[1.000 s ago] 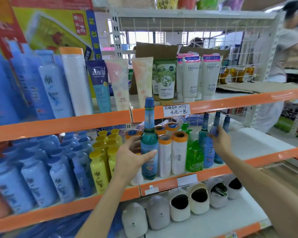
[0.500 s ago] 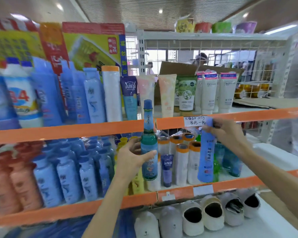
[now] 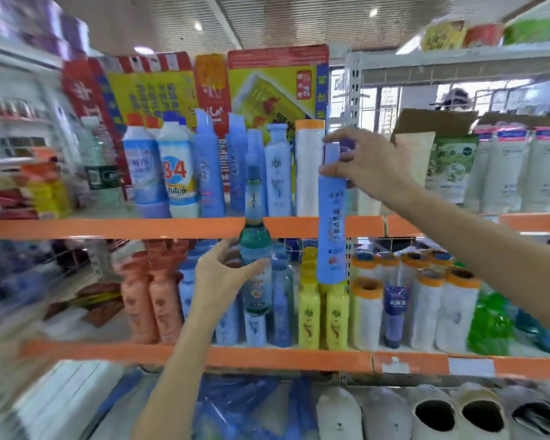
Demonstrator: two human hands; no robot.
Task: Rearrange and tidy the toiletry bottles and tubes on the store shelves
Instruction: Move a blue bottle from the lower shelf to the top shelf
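Orange-edged store shelves behind; left hand gripping green bottle mid-frame, right hand pinching blue bottle upright, higher.

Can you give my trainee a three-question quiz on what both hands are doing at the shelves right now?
1. True or false: the right hand holds the tall blue bottle by its top.
2. What does the left hand grip? A) a yellow bottle B) the green glass bottle C) a white tube
3. Fill in: the blue bottle hangs in front of the ___ shelf edge.

Key: 1 true; 2 B; 3 orange.
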